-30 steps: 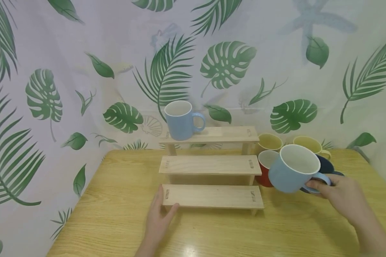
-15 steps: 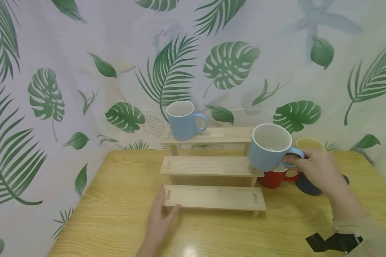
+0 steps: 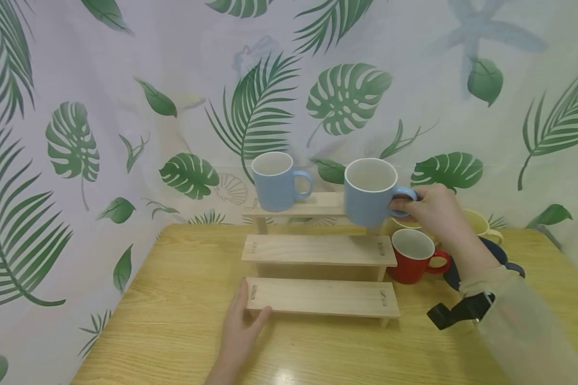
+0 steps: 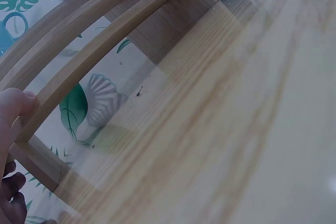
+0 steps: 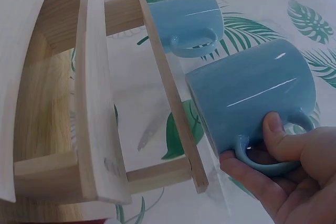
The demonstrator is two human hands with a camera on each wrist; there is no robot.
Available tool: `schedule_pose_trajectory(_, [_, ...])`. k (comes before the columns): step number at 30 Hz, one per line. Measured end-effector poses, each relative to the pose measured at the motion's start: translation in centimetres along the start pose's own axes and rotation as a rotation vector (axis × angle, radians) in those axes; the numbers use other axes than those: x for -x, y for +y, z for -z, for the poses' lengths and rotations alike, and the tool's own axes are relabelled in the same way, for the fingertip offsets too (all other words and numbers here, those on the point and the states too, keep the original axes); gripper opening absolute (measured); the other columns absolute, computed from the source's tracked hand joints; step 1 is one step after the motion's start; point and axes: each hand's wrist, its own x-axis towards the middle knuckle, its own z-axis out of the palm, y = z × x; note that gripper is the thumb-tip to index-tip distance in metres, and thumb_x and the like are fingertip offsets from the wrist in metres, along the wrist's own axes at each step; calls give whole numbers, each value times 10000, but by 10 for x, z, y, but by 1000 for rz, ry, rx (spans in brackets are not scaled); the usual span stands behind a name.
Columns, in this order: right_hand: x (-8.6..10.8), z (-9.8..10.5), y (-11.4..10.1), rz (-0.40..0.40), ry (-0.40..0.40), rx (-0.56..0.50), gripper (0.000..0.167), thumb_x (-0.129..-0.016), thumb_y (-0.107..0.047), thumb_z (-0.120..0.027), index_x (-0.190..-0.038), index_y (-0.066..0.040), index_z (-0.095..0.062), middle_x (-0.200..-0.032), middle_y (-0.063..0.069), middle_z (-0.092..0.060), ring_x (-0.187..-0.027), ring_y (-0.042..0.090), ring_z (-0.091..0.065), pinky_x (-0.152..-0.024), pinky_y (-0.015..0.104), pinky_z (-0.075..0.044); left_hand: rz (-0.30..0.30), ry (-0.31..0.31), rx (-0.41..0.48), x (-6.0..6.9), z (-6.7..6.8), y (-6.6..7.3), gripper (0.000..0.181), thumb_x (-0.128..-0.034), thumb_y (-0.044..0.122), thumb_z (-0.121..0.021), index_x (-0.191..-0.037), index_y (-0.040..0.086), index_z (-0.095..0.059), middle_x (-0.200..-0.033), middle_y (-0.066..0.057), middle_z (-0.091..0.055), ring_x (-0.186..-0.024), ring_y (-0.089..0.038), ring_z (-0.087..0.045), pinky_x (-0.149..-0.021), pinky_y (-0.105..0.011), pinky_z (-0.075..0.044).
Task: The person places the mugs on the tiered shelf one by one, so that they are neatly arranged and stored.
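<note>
grips a light blue mug (image 3: pixel 366 200) by its handle with the right hand (image 3: pixel 438 208), with thumb and curled fingers about the loop. holds it nearly upright by the right end of the top plank of a three-tier wooden rack (image 3: pixel 318 249), with its opening up and, in the right wrist view, with a gap between base and plank. grips the left front corner of the bottom plank with the left hand (image 3: pixel 238 326), with the thumb on the front edge and the fingers at the end. wears a pale sleeve (image 3: pixel 525 321) and a black wrist strap (image 3: pixel 467 307) on the right arm. on the left part of the top plank, upright, with its handle to the right: a second blue mug (image 3: pixel 275 187), apart from the held one. just right of the rack, on the wood-grain table (image 3: pixel 164 331): a red mug (image 3: pixel 411 264), a dark blue mug (image 3: pixel 495 250) partly behind the sleeve and a yellow mug (image 3: pixel 477 220) farther back. behind everything: a leaf-patterned backdrop (image 3: pixel 101 53).
</note>
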Motion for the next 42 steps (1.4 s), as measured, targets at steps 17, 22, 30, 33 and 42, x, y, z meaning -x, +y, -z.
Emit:
schedule_pose_trajectory(17, [-44, -13, -7, -8, -60, 10, 304, -878, -205, -708, -1076, 24, -694, -1022, 161, -686, -878, 207, -648, -695, 278, -570, 49, -18, 17, 3, -1, 2, 869, -891, 453, -628, -1530, 90, -164, -1575, -79, -165, -1432, -285, -141, -1149, -497, -118])
schedule_pose_trajectory(22, [-50, -16, -4, -49, -94, -91, 324, -883, -179, -701, -1105, 54, -674, -1059, 166, -674, -817, 126, -660, -689, 266, -582, 46, -14, 10, 3, -2, -1, 869, -888, 454, -632, -1529, 91, -171, -1573, -91, -170, -1430, -307, -147, -1144, -517, -119])
schedule_pose_trajectory(30, [-54, -16, 0, -67, -102, -114, 314, -878, -189, -707, -1080, 50, -674, -947, 104, -688, -811, 126, -650, -682, 243, -572, 24, 2, -7, 2, -2, -1, 877, -881, 456, -639, -1524, 77, -179, -1571, -100, -177, -1429, -287, -161, -1153, -478, -127])
schedule_pose_trajectory(33, [-55, -16, 2, -71, -124, -156, 320, -880, -168, -702, -1092, 68, -657, -963, 121, -680, -797, 113, -665, -695, 267, -583, 17, 0, -12, 1, -1, 0, 875, -884, 447, -639, -1522, 63, -179, -1570, -108, -175, -1428, -297, -161, -1153, -480, -125])
schedule_pose_trajectory(42, [-58, -18, 6, -28, -117, -66, 385, -874, -265, -711, -1144, 1, -646, -1052, 154, -662, -940, 223, -630, -802, 348, -562, 17, 5, -15, 0, 0, -1, 884, -881, 465, -636, -1521, 58, -181, -1570, -109, -174, -1428, -300, -163, -1152, -483, -127])
